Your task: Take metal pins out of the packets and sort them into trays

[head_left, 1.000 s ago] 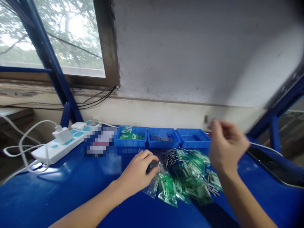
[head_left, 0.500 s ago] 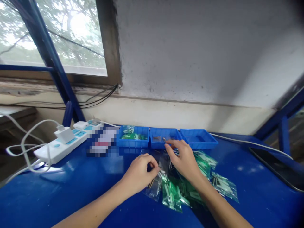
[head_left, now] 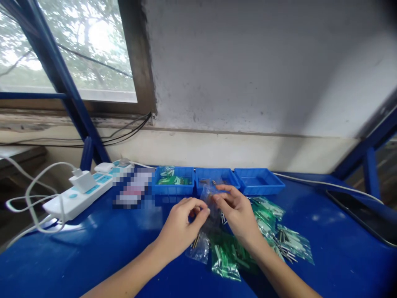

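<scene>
My left hand (head_left: 184, 221) pinches the side of a clear plastic bag (head_left: 203, 244), thumb against forefinger. Thin brass-coloured pins (head_left: 196, 241) show in the lower part of this bag. My right hand (head_left: 237, 211) has its thumb and forefinger closed at the bag's raised upper end; the exact contact is blurred. Below my hands lies a bag with green and white strips (head_left: 226, 258). Some silvery metal pins (head_left: 223, 218) lie beside my right hand, partly hidden by it.
Three blue bins stand along the wall: the left bin (head_left: 173, 189) holds green packets, the middle bin (head_left: 201, 190) small metal pieces. More green bags (head_left: 266, 213) and loose metal pins (head_left: 287, 252) lie right. A power strip (head_left: 71, 203) is left, a black phone (head_left: 361, 215) right.
My right hand has come from the middle bin's front edge down to the clear bag's upper end. That end now stands raised between my hands. My left hand has barely moved.
</scene>
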`<state>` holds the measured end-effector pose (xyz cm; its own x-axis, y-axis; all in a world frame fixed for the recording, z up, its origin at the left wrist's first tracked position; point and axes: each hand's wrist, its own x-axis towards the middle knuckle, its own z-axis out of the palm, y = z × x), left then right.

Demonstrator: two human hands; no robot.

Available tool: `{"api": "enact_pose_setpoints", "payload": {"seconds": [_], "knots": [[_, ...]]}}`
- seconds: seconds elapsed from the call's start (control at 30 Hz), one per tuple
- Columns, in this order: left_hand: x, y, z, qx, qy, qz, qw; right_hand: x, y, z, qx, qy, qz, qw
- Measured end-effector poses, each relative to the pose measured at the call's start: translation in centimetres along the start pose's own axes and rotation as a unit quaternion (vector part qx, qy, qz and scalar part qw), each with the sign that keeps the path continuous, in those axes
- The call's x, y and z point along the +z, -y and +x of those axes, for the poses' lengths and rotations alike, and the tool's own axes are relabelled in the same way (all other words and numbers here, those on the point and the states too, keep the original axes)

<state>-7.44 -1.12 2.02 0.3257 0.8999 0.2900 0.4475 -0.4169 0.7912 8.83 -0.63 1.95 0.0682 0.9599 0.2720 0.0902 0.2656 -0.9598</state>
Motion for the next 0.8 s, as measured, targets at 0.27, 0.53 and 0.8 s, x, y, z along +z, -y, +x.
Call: {"api": "enact_pose_setpoints", "payload": {"seconds": [0.27, 0.53, 0.8], "knots": [[-0.2, 0.4, 0.7, -0.187, -0.011, -0.322, 0.928, 0.4, -0.4, -1.5, -0.273, 0.036, -0.251, 0.928], [-0.4, 0.4, 0.0, 0.138, -0.064, 0.055, 0.987, -0.3, 0.8, -1.2, -0.151, 0.053, -0.228, 0.960], [-0.2, 0.0, 0.0, 0.098, -0.018, 0.056, 0.993, 0.3, 0.9, -1.4, -0.119, 0.068, -0.176, 0.975]]}}
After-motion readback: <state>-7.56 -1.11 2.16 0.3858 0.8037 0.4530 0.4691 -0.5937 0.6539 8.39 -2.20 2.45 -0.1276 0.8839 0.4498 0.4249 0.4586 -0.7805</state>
